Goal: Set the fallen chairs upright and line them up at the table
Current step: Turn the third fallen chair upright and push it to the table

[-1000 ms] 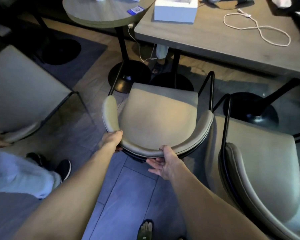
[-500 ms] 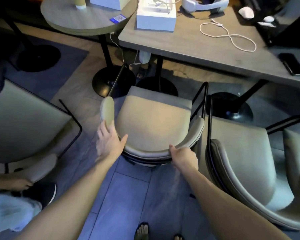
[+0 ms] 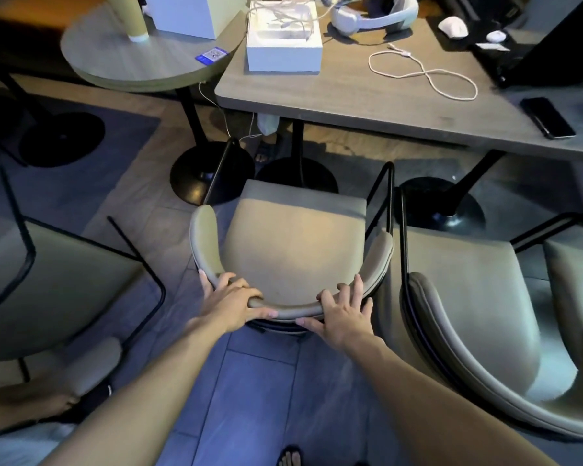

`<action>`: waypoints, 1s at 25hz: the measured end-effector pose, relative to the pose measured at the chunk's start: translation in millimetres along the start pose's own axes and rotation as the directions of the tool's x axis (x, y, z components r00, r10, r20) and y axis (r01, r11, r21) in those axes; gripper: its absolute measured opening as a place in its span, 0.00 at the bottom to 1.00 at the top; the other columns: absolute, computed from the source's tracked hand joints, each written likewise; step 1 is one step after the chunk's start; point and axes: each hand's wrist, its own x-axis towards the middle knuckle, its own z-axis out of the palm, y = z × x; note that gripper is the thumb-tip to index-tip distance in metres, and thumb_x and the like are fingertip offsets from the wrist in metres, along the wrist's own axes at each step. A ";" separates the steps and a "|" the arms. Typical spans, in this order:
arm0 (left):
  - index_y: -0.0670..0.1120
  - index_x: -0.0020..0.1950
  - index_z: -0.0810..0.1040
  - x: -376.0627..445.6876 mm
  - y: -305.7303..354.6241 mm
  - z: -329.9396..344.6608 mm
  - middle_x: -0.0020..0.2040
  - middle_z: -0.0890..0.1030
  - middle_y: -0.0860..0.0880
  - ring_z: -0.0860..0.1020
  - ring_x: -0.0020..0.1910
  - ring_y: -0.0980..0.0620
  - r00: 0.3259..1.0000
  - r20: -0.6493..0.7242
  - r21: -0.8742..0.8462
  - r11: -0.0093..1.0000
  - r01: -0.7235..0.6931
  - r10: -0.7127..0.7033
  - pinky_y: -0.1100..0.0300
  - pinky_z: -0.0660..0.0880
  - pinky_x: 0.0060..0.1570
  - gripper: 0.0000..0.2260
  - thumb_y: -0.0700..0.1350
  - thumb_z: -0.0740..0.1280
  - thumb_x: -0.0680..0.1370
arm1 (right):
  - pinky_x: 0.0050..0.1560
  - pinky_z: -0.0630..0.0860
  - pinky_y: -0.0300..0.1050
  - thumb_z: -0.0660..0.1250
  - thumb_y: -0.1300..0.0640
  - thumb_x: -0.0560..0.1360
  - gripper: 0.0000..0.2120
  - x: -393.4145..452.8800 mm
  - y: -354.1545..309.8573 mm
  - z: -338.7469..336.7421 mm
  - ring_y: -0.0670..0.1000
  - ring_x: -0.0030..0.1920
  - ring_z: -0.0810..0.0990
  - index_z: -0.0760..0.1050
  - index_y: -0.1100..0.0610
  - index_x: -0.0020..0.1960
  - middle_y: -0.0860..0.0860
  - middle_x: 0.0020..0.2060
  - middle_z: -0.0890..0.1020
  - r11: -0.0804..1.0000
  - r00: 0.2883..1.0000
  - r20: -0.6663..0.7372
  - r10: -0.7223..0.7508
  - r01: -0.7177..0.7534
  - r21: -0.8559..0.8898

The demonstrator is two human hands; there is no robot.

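The middle chair (image 3: 293, 250) stands upright on the tiled floor (image 3: 249, 391), its seat facing the rectangular bench (image 3: 367, 95) and its front edge near the bench's round black base (image 3: 297, 176). The left hand (image 3: 231, 306) is wrapped over the curved backrest (image 3: 283, 309) with its fingers (image 3: 236, 284) clamped on the padded rim. The right hand (image 3: 345, 314) lies on the same rim further right, fingers (image 3: 357, 287) spread flat over the top rather than curled. Just beside it on the right stands a second upright chair (image 3: 478, 311). To the left a third chair (image 3: 61, 284) lies tipped, black legs sticking out sideways
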 end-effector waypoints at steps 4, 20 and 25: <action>0.61 0.65 0.75 15.7 -1.0 -7.9 0.65 0.73 0.57 0.57 0.72 0.50 0.999 -0.034 0.038 0.999 0.005 -0.004 0.29 0.32 0.68 0.48 0.81 0.41 0.55 | 0.72 0.49 0.65 0.52 0.26 0.72 0.35 17.5 4.9 -6.1 0.64 0.76 0.35 0.65 0.50 0.68 0.58 0.75 0.55 1.000 0.997 -0.066 -0.029 0.028 -0.012; 0.61 0.66 0.74 68.5 5.6 -40.8 0.66 0.70 0.53 0.56 0.73 0.48 0.996 -0.039 0.023 0.997 0.079 -0.078 0.33 0.33 0.71 0.36 0.78 0.49 0.67 | 0.72 0.48 0.68 0.55 0.26 0.71 0.37 76.1 10.4 -51.5 0.62 0.75 0.31 0.63 0.50 0.70 0.58 0.76 0.52 0.999 0.996 0.084 0.005 -0.008 0.034; 0.51 0.71 0.69 47.1 30.4 -27.4 0.75 0.64 0.48 0.50 0.78 0.47 0.983 -0.041 -0.104 0.979 0.173 -0.178 0.43 0.57 0.73 0.30 0.68 0.55 0.76 | 0.71 0.62 0.52 0.58 0.42 0.79 0.26 45.5 19.7 -73.9 0.58 0.74 0.60 0.67 0.56 0.71 0.57 0.71 0.69 0.919 0.998 -0.053 0.024 -0.001 0.394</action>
